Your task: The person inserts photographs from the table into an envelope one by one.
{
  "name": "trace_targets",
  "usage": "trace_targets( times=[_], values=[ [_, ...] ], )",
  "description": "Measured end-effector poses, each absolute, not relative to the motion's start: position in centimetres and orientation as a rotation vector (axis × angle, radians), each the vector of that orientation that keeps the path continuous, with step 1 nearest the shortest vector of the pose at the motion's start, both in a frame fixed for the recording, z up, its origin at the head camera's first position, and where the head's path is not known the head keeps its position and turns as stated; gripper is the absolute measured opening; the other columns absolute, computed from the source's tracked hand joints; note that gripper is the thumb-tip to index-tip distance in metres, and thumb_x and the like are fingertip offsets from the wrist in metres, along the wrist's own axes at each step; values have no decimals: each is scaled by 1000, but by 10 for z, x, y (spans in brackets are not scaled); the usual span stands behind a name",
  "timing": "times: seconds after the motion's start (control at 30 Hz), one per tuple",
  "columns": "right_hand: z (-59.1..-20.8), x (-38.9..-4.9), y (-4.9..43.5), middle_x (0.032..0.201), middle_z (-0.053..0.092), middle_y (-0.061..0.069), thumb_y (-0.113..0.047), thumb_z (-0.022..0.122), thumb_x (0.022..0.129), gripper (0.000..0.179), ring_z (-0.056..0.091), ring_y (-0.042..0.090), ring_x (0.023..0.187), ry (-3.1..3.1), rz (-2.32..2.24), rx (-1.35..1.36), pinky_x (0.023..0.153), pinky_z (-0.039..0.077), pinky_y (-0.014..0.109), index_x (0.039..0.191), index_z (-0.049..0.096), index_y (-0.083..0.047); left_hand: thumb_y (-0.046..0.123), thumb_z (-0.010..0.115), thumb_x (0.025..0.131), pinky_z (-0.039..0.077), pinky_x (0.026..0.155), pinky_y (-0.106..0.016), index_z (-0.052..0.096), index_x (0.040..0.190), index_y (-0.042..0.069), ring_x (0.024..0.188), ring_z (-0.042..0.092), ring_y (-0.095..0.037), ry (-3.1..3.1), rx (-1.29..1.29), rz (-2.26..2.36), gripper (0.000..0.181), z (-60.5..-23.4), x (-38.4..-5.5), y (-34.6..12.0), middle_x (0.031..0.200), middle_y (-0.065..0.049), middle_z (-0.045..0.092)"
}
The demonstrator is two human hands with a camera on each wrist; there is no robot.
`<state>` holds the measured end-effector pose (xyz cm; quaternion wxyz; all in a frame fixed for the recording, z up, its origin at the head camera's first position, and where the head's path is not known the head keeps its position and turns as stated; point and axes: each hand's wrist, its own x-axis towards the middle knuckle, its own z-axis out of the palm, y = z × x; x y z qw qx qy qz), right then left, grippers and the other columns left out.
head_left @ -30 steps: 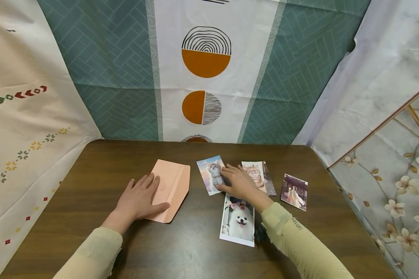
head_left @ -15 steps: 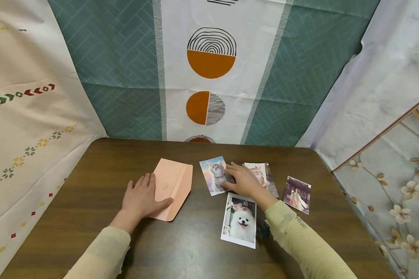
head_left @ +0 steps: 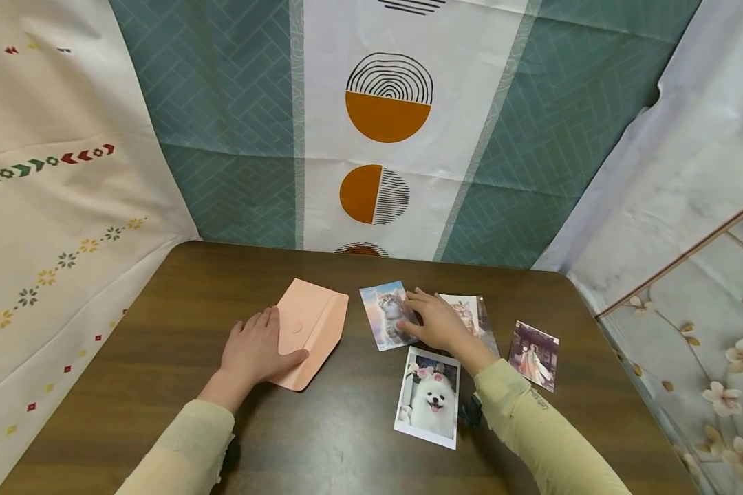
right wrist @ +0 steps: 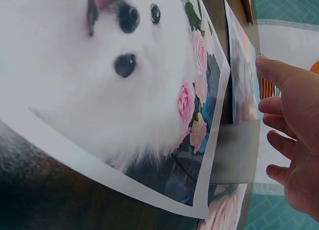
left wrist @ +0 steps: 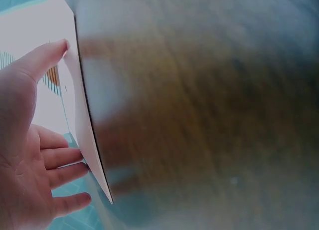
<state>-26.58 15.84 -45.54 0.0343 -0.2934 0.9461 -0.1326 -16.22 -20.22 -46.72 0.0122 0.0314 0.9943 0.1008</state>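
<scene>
My left hand (head_left: 256, 350) lies with fairly straight fingers along the left side of a pink envelope (head_left: 312, 316). Its thumb extends over the envelope's lower part, and in the left wrist view the fingertips are right at the paper's edge. My right hand (head_left: 439, 322) is over the right edge of a kitten photo card (head_left: 380, 313), fingers loosely bent and apart. The right wrist view has the thumb (right wrist: 279, 70) close to that kitten card. Under the right wrist lies a white-bordered photo of a white dog (head_left: 432, 402). A second cat card (head_left: 463, 306) is partly hidden behind the right hand.
The cat card overlaps another picture (head_left: 486, 323). Further right lies a card of a figure in a pale dress (head_left: 534, 357). The brown wooden table (head_left: 322, 440) ends at a patterned curtain (head_left: 371, 137) at the back, with cloths hanging on both sides.
The head view has shifted, so everything appears a little further right. My left fingers have drawn closer together on the envelope. The right hand stays at the kitten card.
</scene>
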Motion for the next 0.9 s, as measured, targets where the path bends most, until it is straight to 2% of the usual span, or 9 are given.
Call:
trace_targets(
  times=[0.2,0.47,0.6,0.9],
  values=[
    [-457,-268,159,161,49,19,-44,69,103,61,36,37,156,2908,-434,-896,125,25,64,148,62,-2,68,75,84,42,110,-67,36,155,-17,138,49,-53,3120,22,390,118,-465,-165,-201,153,-35,49],
    [-457,-270,158,160,51,21,-42,70,104,58,38,39,155,2911,-441,-914,123,27,65,145,65,-1,78,69,84,29,116,-72,37,155,-16,149,34,-51,3104,-75,346,123,-463,-170,-197,160,-37,39],
    [-457,-269,159,160,51,21,-41,69,104,58,39,39,155,2913,-448,-910,123,27,65,145,64,-1,79,69,83,29,117,-72,38,155,-16,150,33,-51,3082,-91,344,123,-466,-171,-196,160,-36,39],
    [-457,-269,160,161,50,21,-42,69,104,58,38,39,155,2896,-461,-907,124,27,64,146,65,-2,71,74,84,37,113,-71,39,153,-18,149,35,-53,3056,-117,468,117,-471,-175,-199,159,-37,40]
  ],
)
